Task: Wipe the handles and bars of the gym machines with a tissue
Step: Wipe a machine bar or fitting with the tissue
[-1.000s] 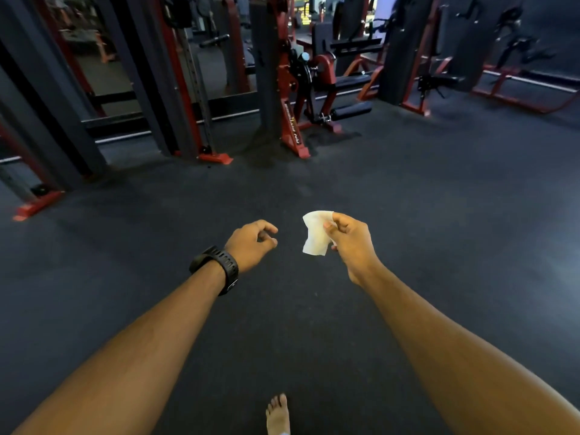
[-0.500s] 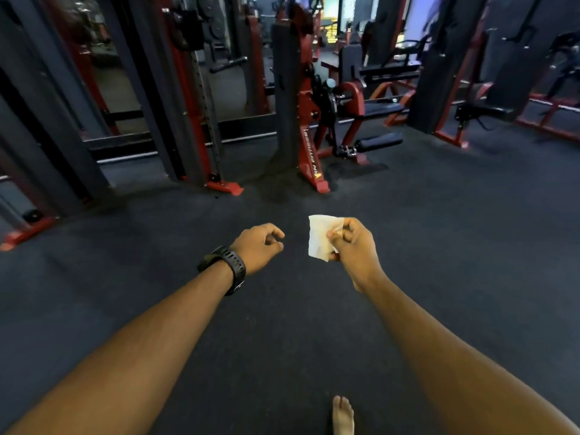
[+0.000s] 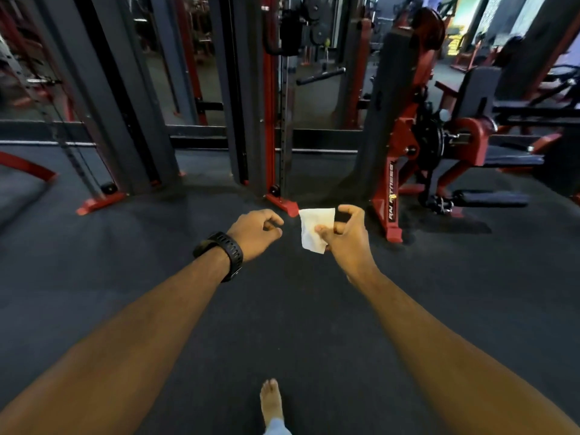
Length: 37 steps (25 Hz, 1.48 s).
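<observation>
Dark rubber flooring [image 3: 298,324] stretches ahead to a row of red-and-black gym machines, and both of the person's arms are held out over it at about waist height. Their right hand [image 3: 345,237] pinches a small white tissue [image 3: 314,229] between thumb and forefinger, with the other fingers arched above it, so the sheet hangs loose off the thumb side, clear of every machine. Just across a small gap from the tissue, the left hand [image 3: 255,229], with a black wristwatch [image 3: 224,252] behind it, is loosely curled around nothing. Straight beyond the two hands stands a cable tower [image 3: 270,120] with a short black bar [image 3: 320,75] hanging high behind it, and past the right hand sits a red leg machine [image 3: 392,196]. No wiping has begun, I'd say; this looks like the walk-up. The grip worries me: a tissue caught only by one edge could slip free or tear once it drags along a rough bar, and a bar hung on a cable would likely swing away unless the idle hand steadies it. A bare foot [image 3: 271,400] shows below the arms, and the tower's red base foot [image 3: 284,204] juts out just beyond the knuckles, an easy thing to stub a toe on
</observation>
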Available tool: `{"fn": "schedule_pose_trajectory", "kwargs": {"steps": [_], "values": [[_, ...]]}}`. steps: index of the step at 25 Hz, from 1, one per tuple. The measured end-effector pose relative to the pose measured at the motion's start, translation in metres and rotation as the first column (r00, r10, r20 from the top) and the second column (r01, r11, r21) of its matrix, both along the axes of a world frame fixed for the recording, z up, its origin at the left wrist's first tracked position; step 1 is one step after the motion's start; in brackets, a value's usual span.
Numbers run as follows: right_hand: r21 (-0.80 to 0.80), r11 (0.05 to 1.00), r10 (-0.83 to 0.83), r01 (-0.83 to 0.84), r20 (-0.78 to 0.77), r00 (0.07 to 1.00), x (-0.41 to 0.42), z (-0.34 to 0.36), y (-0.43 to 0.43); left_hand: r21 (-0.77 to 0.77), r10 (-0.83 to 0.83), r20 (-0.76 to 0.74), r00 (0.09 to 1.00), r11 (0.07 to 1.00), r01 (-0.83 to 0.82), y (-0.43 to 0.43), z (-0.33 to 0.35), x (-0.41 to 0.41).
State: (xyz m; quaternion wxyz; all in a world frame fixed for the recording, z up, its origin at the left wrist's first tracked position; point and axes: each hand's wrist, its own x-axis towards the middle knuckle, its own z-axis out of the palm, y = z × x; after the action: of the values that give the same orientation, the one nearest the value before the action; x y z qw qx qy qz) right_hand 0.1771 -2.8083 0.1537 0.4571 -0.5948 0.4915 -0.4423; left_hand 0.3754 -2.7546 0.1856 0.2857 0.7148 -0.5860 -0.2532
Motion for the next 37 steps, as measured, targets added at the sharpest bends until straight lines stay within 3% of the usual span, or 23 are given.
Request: {"fn": "schedule_pose_trajectory", "kwargs": {"steps": [11, 18, 20, 22, 28, 32, 37], "values": [[0.042, 0.998, -0.05, 0.042, 0.215, 0.975, 0.134, 0.027, -0.321, -0.094, -0.027, -0.012, 1.0, 0.995, 0.026, -0.321, 0.026, 0.129], [0.16, 0.985, -0.135, 0.068, 0.459, 0.878, 0.188, 0.019, -0.533, -0.157, 0.003, 0.039, 0.999, 0.988, 0.004, -0.549, 0.016, 0.18], [0.109, 0.99, -0.123, 0.089, 0.375, 0.919, 0.199, 0.018, -0.601, -0.169, 0.01, 0.05, 0.999, 0.986, -0.002, -0.616, 0.019, 0.191], [0.0, 0.993, -0.115, 0.117, 0.186, 0.976, 0.212, 0.024, -0.664, -0.17, 0.013, 0.068, 0.998, 0.986, -0.001, -0.678, 0.025, 0.199], [-0.196, 0.967, -0.177, 0.162, -0.062, 0.982, 0.25, 0.025, -0.816, -0.253, 0.051, 0.081, 0.995, 0.967, -0.029, -0.839, 0.021, 0.223], [-0.296, 0.94, -0.221, 0.171, -0.145, 0.964, 0.285, 0.013, -0.918, -0.363, 0.056, 0.115, 0.992, 0.932, -0.011, -0.942, -0.002, 0.247], [-0.356, 0.913, -0.272, 0.199, -0.167, 0.948, 0.318, 0.006, -1.017, -0.46, 0.034, 0.053, 0.998, 0.888, -0.006, -1.037, -0.023, 0.267]]}}
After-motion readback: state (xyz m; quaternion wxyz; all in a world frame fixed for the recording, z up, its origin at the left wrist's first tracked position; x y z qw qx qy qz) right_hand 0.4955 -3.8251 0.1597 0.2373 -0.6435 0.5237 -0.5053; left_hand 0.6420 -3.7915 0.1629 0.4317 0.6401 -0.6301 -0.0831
